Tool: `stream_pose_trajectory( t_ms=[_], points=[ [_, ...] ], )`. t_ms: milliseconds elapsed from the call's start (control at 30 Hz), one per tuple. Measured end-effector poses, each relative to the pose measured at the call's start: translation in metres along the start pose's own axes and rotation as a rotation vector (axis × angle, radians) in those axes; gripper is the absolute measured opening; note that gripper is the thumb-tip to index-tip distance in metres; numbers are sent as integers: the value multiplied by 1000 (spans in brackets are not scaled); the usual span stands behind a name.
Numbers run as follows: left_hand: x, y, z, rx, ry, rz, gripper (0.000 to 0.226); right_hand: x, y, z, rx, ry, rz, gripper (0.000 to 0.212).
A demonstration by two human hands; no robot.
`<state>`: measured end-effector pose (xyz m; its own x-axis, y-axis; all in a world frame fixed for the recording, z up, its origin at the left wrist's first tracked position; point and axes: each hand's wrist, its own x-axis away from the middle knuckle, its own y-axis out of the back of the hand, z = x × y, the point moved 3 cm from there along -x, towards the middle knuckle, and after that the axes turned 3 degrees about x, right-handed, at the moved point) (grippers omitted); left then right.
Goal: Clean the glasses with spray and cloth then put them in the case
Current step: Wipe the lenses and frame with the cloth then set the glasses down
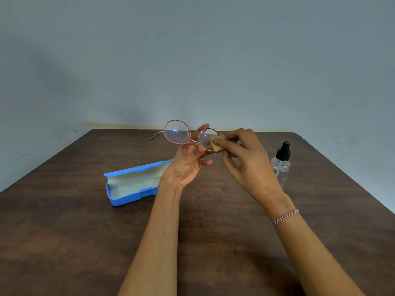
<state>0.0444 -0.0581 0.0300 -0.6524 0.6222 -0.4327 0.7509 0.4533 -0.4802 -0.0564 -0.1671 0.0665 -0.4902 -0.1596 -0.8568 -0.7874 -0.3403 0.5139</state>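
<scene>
Up close, a braided bracelet [285,216] circles the right wrist above a dark wooden table [64,231]. Farther on, an open blue case [132,182] (pale lining showing) lies left, a clear spray bottle [281,164] stands right. Between them, raised, the left hand [188,162] pinches pink-rimmed glasses [177,132] at the bridge; the right hand [248,161] pinches a folded yellow cloth [218,143] against one lens.

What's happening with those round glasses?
A person is cleaning them. The left hand holds the glasses by the bridge above the table, and the right hand pinches a small yellow cloth against one lens. The blue case lies open on the left. The spray bottle stands on the right.
</scene>
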Motion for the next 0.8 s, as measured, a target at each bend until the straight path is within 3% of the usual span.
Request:
stream_pose_trajectory(
  t_ms=[167,300,500,667,800],
  points=[
    [2,1,-2,25,-18,6,77,-1,1,0,-43,16,-3,25],
    [0,0,3,6,23,-3,74,-1,0,-1,36,-55,-46,28],
    [-2,0,4,-35,34,20,59,-1,-4,4,-13,91,32,29],
    [-2,-4,9,-41,67,60,59,0,-1,-4,-2,-77,-98,29],
    [-3,-5,10,-29,69,53,59,0,-5,2,-81,-35,-66,30]
  ],
)
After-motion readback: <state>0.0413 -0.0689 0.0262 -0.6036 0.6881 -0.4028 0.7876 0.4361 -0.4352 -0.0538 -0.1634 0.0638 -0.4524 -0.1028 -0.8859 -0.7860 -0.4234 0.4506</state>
